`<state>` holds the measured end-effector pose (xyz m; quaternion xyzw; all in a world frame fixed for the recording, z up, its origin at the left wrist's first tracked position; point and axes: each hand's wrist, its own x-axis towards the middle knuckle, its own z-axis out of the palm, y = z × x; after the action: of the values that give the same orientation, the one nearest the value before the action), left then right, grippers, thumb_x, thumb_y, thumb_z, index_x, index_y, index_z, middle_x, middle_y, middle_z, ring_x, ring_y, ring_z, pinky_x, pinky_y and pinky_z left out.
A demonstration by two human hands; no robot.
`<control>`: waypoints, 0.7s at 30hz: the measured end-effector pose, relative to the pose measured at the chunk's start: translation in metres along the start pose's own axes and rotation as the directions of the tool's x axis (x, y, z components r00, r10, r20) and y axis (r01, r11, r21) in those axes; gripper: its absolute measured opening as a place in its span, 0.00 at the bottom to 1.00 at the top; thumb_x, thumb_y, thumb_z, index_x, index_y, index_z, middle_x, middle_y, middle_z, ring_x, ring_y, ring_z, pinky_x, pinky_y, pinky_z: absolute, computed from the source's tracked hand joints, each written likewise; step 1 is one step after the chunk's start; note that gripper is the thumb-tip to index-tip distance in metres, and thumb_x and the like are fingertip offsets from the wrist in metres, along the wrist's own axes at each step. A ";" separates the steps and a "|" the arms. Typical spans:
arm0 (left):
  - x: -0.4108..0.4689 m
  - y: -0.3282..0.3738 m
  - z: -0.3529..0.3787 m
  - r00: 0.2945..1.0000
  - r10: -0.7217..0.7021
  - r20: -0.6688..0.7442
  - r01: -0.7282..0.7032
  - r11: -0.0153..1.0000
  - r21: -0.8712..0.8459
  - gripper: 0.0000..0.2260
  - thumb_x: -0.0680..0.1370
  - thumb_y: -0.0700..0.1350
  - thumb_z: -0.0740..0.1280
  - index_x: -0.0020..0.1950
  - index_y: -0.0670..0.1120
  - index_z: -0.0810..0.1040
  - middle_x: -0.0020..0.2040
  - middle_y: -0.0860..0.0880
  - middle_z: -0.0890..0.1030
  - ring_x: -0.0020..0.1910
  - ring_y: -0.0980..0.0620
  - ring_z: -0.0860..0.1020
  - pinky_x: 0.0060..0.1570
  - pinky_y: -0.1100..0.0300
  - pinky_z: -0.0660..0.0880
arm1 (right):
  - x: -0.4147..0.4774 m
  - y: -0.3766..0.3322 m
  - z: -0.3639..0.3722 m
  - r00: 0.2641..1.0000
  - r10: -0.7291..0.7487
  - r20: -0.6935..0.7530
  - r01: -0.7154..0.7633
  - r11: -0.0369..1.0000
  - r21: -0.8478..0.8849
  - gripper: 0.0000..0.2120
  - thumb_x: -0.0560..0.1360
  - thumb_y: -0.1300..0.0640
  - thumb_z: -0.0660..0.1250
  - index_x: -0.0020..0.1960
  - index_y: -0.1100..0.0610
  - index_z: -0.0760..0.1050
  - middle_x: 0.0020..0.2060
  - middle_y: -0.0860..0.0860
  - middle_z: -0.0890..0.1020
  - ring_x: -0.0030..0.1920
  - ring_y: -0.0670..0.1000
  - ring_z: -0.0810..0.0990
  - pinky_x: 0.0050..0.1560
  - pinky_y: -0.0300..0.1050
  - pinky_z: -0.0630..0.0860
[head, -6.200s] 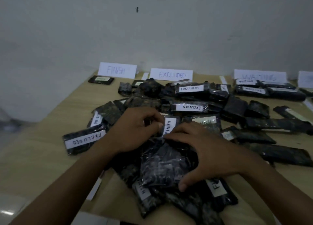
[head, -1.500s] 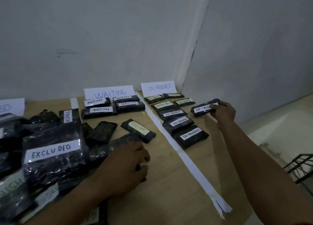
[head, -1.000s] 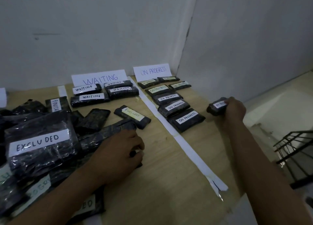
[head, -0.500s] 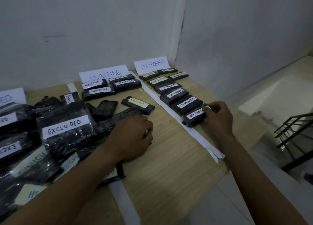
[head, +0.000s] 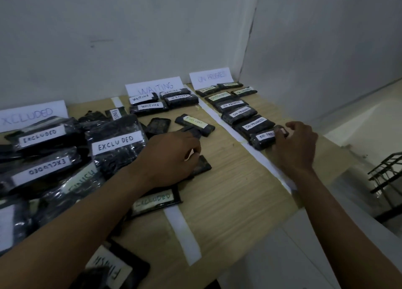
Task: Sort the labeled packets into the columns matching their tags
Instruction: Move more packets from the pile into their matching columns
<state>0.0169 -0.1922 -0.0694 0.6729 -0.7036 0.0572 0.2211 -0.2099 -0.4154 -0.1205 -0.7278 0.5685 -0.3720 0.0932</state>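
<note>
My right hand (head: 293,145) pinches the right end of a black ON PROGRESS packet (head: 262,138) that lies at the near end of the ON PROGRESS column, below the ON PROGRESS sign (head: 210,78). My left hand (head: 169,156) rests, fingers curled, on a dark packet (head: 203,163) at the edge of the unsorted pile (head: 65,154). A WAITING sign (head: 153,86) heads a short column of WAITING packets (head: 150,108). An EXCLUDED sign (head: 32,115) stands at the left.
White tape strips (head: 228,125) divide the wooden table (head: 228,201) into columns. A loose EXCLUDED packet (head: 194,123) lies in the WAITING column. The table's right edge drops off to a floor with a black wire rack (head: 387,175). Walls close the back and right.
My right hand has carried the ON PROGRESS packet from the far right of its column to the near end and set it down on the table. My left hand stayed on the pile.
</note>
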 end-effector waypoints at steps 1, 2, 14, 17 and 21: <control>-0.010 -0.001 -0.007 1.000 -0.008 -0.001 0.007 1.000 -0.010 0.07 0.77 0.49 0.63 0.46 0.50 0.80 0.38 0.56 0.75 0.36 0.57 0.72 0.31 0.65 0.68 | -0.010 -0.009 -0.004 0.996 -0.087 0.001 0.087 0.995 -0.047 0.16 0.75 0.50 0.66 0.57 0.59 0.75 0.55 0.60 0.77 0.58 0.63 0.71 0.55 0.54 0.69; -0.020 -0.002 -0.015 1.000 -0.021 -0.001 0.021 1.000 -0.018 0.07 0.76 0.49 0.64 0.46 0.50 0.80 0.39 0.57 0.75 0.36 0.58 0.71 0.32 0.66 0.67 | -0.021 -0.020 -0.008 0.982 -0.186 0.017 0.187 0.981 -0.060 0.15 0.75 0.50 0.67 0.55 0.59 0.76 0.53 0.60 0.78 0.55 0.63 0.72 0.53 0.53 0.69; -0.168 -0.036 -0.091 0.956 -0.290 -0.047 0.291 0.956 0.039 0.10 0.75 0.55 0.60 0.47 0.55 0.80 0.39 0.59 0.77 0.36 0.58 0.75 0.35 0.55 0.74 | -0.194 -0.179 -0.018 0.421 -0.840 0.341 0.525 0.532 0.664 0.06 0.74 0.50 0.69 0.45 0.53 0.78 0.39 0.45 0.78 0.40 0.44 0.75 0.40 0.42 0.73; -0.202 -0.048 -0.099 0.911 -0.401 -0.099 0.405 0.914 0.023 0.11 0.75 0.55 0.60 0.47 0.54 0.80 0.41 0.57 0.79 0.38 0.57 0.76 0.37 0.53 0.76 | -0.217 -0.200 -0.017 0.291 -0.870 0.399 0.432 0.492 0.756 0.08 0.72 0.49 0.71 0.49 0.52 0.78 0.40 0.43 0.78 0.40 0.43 0.76 0.40 0.37 0.72; -0.235 -0.059 -0.099 0.850 -0.506 -0.148 0.515 0.857 0.027 0.09 0.75 0.53 0.62 0.46 0.52 0.80 0.40 0.56 0.78 0.38 0.58 0.73 0.38 0.55 0.74 | -0.235 -0.222 -0.012 0.054 -0.867 0.495 0.447 0.464 0.764 0.17 0.70 0.41 0.72 0.56 0.45 0.75 0.44 0.39 0.76 0.42 0.44 0.75 0.40 0.36 0.72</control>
<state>0.0967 0.0570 -0.0846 0.8370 -0.4805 0.0652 0.2536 -0.0679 -0.1269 -0.0901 -0.9408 -0.0739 -0.0584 0.3256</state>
